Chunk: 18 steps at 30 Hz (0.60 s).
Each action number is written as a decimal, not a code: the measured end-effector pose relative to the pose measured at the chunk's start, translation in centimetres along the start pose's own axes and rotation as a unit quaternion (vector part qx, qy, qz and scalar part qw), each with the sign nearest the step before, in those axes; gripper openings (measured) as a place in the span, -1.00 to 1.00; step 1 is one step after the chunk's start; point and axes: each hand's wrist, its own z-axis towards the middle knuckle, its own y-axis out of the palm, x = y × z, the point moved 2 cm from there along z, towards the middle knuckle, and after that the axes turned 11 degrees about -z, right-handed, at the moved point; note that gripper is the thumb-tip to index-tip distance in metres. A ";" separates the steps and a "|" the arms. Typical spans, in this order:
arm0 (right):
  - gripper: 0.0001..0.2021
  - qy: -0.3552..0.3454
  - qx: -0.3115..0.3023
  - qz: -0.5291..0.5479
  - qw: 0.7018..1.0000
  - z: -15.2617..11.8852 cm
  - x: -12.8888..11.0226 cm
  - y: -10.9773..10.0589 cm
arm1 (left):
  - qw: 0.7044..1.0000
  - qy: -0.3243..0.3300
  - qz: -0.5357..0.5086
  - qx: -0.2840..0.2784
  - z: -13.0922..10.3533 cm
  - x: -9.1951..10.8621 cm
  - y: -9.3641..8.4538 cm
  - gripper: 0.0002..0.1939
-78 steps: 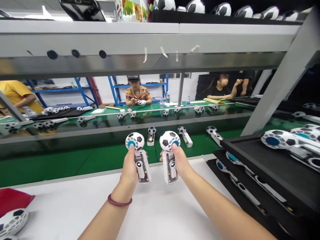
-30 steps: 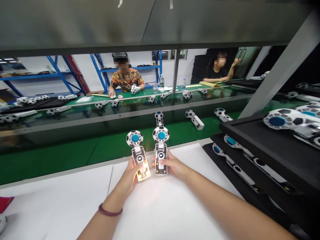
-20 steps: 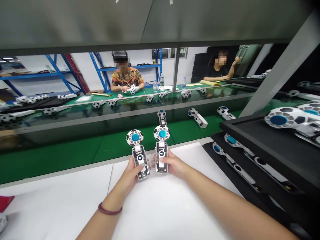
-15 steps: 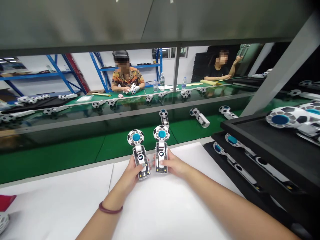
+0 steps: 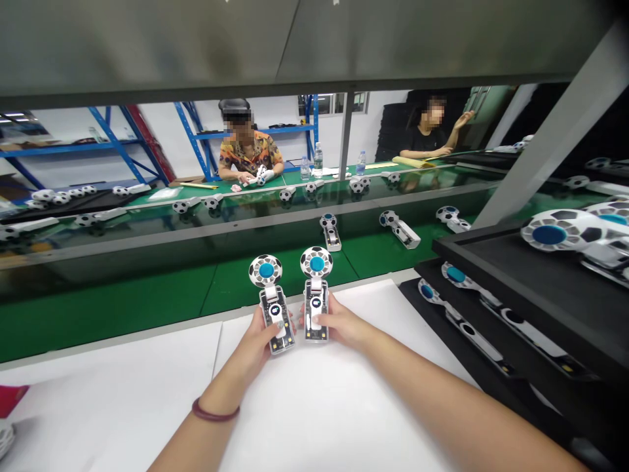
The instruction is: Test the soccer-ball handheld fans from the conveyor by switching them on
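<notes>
My left hand (image 5: 256, 335) is wrapped round the clear-cased handle of a handheld fan (image 5: 266, 270), its thumb lying on the front. The fan's round head has a black-and-white football pattern and a blue centre. In my right hand (image 5: 344, 322) is a matching handheld fan (image 5: 316, 263), thumb also pressed on the handle's front. Both handles have a small round display, lit with figures too small to read. The two fans stand side by side, heads up and slightly apart, above the white table (image 5: 304, 413). The fingers behind the handles are mostly hidden.
Beyond the table runs a green conveyor (image 5: 162, 288) carrying similar fans (image 5: 330, 233). Black trays (image 5: 472, 262) of fans are stacked at the right, beside a slanted grey post (image 5: 511, 144). Two co-workers sit across; one person (image 5: 250, 154) handles a fan. A shelf (image 5: 196, 46) hangs overhead.
Fans on the near belt have shifted right, while those on the far strip have slid left. Both hands keep their grip almost unmoved. The object in the opposite person's hands has tilted slightly.
</notes>
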 end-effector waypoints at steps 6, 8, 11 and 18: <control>-0.33 -0.012 -0.003 0.000 1.000 0.0 0.0 0.1 | 1.000 0.002 0.000 0.003 -0.1 0.0 -0.2 -0.48; -0.34 -0.016 -0.005 -0.001 1.000 0.0 0.0 0.1 | 1.000 0.001 0.002 0.005 0.0 -0.1 -0.3 -0.47; -0.35 -0.012 -0.003 -0.004 1.000 0.0 0.0 0.0 | 1.000 0.000 0.001 0.016 0.1 -0.1 -0.3 -0.44; -0.37 -0.003 -0.010 -0.002 1.000 0.3 0.5 -0.3 | 0.999 0.021 0.015 0.031 -0.6 0.0 0.6 -0.38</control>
